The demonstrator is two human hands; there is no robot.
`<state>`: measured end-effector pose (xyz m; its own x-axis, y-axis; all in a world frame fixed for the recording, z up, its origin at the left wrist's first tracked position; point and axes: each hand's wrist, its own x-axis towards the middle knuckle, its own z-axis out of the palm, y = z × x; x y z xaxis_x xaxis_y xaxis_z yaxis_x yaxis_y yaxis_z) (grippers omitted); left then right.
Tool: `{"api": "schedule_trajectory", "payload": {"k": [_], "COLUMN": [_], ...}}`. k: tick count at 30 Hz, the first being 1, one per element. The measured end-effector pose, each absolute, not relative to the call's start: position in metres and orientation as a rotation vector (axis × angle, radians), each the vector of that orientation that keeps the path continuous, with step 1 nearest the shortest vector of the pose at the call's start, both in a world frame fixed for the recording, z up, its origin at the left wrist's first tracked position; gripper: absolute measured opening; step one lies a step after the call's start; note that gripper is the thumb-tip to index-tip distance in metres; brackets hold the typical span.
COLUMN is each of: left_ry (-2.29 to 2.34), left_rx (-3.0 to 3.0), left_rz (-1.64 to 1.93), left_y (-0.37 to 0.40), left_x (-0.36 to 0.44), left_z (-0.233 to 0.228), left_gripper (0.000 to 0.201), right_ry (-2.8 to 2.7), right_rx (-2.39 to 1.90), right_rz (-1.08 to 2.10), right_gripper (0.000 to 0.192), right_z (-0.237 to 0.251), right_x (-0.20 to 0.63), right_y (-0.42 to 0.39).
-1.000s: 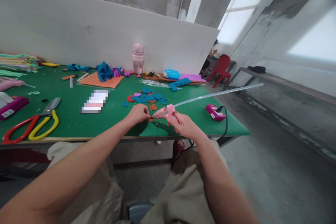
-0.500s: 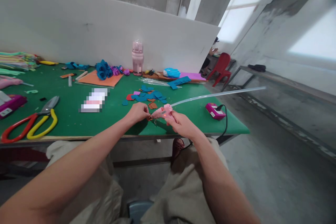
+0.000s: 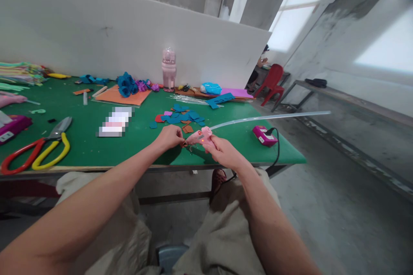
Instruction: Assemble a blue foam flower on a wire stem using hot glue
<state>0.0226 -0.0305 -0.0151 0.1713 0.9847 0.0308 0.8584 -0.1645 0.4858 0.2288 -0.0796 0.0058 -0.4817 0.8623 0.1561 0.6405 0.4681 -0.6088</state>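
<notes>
My right hand (image 3: pixel 222 150) grips a small pink glue gun (image 3: pixel 199 137) with its red light on. A long clear glue stick (image 3: pixel 271 117) juts from the gun's back to the right. The nozzle points left at a small brown felt piece that my left hand (image 3: pixel 170 137) pinches against the green table (image 3: pixel 97 150), near its front edge. Just behind my hands lie several blue, brown and red felt cut-outs (image 3: pixel 180 117).
Large red-and-yellow shears (image 3: pixel 38 150) lie at the front left. A pink bottle (image 3: pixel 168 70), blue felt flowers (image 3: pixel 126 84) on an orange sheet and felt scraps sit along the white board. A magenta power adapter (image 3: pixel 263 134) lies at the right. A person sits by a red chair (image 3: pixel 270 84) behind.
The glue stick's free end has dipped lower and further right as the gun tilted slightly. Both hands have stayed at the same spot on the table edge.
</notes>
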Motion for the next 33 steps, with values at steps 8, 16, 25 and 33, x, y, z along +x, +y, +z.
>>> {"api": "schedule_trajectory", "payload": {"k": [8,16,25,33], "left_ry": [1.738,1.743,1.720,1.742], "left_rx": [2.100,2.097,2.100,2.089], "left_rz": [0.488,0.489,0.492,0.487], "left_y": [-0.0301,-0.0309,-0.0331,-0.0330], "left_x": [0.0224,0.0233,0.0241,0.0245], "left_z": [-0.0153,-0.0144,-0.0110,-0.0112], "left_gripper": [0.011,0.012,0.013,0.015], "right_ry": [-2.268,-2.280,-2.285,-2.283], "right_rx": [-1.263,-1.271,-1.288,-1.272], "right_rz": [0.667,0.663,0.654,0.640], "right_gripper": [0.019,0.022,0.022,0.022], "right_z": [0.0061,0.0057,0.0092,0.0086], "right_x": [0.2280,0.2277,0.2258,0.2262], "right_y": [-0.0796,-0.0791,-0.0803,-0.0793]}}
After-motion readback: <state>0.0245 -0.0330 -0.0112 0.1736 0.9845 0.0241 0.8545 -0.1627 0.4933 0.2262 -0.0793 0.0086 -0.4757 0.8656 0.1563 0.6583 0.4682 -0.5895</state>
